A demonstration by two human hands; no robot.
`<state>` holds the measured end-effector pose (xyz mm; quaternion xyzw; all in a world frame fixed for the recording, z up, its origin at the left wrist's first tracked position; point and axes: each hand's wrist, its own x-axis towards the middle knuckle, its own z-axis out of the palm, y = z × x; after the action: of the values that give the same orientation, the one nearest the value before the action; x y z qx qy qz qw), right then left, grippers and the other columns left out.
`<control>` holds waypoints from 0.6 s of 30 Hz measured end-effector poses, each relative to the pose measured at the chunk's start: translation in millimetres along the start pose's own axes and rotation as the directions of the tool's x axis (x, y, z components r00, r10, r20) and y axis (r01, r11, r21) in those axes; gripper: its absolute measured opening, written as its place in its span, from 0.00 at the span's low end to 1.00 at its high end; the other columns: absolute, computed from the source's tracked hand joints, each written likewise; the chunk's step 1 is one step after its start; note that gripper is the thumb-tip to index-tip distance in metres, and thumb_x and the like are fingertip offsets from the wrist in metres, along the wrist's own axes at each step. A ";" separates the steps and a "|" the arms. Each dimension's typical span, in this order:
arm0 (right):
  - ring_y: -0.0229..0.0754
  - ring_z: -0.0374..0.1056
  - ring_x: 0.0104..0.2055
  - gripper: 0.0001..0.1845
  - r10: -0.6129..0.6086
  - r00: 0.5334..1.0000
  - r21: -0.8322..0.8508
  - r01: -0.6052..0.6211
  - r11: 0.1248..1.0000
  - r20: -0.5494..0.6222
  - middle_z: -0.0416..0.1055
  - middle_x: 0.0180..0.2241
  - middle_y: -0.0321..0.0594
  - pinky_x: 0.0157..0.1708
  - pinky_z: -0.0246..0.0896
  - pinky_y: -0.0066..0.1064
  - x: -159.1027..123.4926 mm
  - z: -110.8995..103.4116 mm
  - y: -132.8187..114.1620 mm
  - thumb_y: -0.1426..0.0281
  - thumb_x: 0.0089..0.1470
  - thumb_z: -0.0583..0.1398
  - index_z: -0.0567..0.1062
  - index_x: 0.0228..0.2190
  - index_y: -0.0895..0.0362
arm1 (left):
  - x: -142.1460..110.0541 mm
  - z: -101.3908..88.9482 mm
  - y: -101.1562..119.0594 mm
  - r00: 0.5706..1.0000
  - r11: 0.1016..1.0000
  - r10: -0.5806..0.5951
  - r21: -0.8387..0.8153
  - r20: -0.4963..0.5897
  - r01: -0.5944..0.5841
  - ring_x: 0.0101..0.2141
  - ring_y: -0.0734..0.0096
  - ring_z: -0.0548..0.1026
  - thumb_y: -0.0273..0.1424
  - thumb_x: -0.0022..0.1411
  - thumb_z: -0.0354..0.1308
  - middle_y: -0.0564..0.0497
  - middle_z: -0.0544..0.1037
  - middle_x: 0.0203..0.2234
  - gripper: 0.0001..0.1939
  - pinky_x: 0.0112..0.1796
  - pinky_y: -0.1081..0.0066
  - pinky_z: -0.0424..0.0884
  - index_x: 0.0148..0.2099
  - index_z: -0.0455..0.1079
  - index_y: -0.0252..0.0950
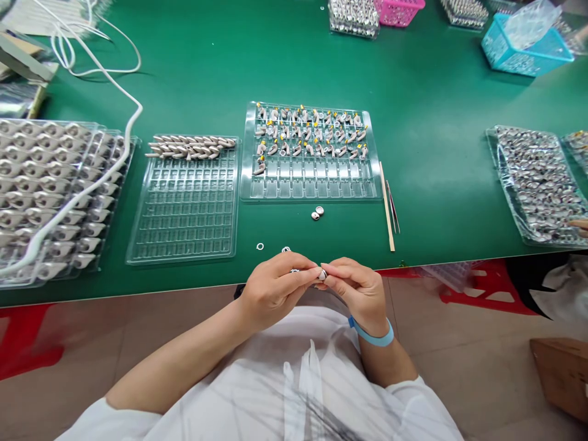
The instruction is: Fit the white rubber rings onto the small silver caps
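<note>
A long white cable (129, 136) loops at the left of the green surface (197, 73). A light-blue plastic basket (517, 58) stands far right, a brown cardboard box (563, 376) below.

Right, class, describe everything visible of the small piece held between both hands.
The small piece looks rounded and pale silvery, perhaps metal, with a dark edge on its right. Fingers of the left hand and right hand pinch it, partly hiding it, near the edge of the green table. Finer detail is too small to tell.

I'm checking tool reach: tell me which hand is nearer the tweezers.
Right. The right hand is below and slightly left of the tweezers in view; the left hand is farther left.
</note>
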<state>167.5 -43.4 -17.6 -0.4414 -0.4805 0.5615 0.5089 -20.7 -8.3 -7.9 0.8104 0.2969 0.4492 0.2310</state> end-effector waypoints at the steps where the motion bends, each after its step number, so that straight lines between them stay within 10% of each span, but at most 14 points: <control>1: 0.39 0.76 0.33 0.11 -0.001 1.000 0.001 0.001 1.000 0.005 0.77 0.36 0.38 0.34 0.79 0.33 0.1 -0.1 -0.4 0.71 0.54 0.65 0.81 0.41 0.48 | -0.4 0.1 0.3 1.000 1.000 -0.005 0.003 0.001 0.005 0.34 0.70 0.78 0.18 0.61 0.59 0.45 0.80 0.34 0.11 0.33 0.72 0.75 0.45 0.73 0.35; 18: 0.40 0.75 0.35 0.13 -0.103 0.995 -0.105 0.104 0.989 0.009 0.79 0.35 0.40 0.34 0.77 0.33 0.2 -0.5 -0.9 0.73 0.55 0.65 0.81 0.42 0.48 | 0.7 -0.4 2.3 1.000 1.000 -0.028 -0.003 -0.001 0.028 0.33 0.71 0.78 0.18 0.61 0.58 0.46 0.80 0.33 0.12 0.33 0.73 0.76 0.45 0.73 0.36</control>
<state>168.1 -43.2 -16.8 -0.4411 -0.5326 0.5090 0.5125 -20.1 -9.4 -5.8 0.8056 0.3077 0.4469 0.2382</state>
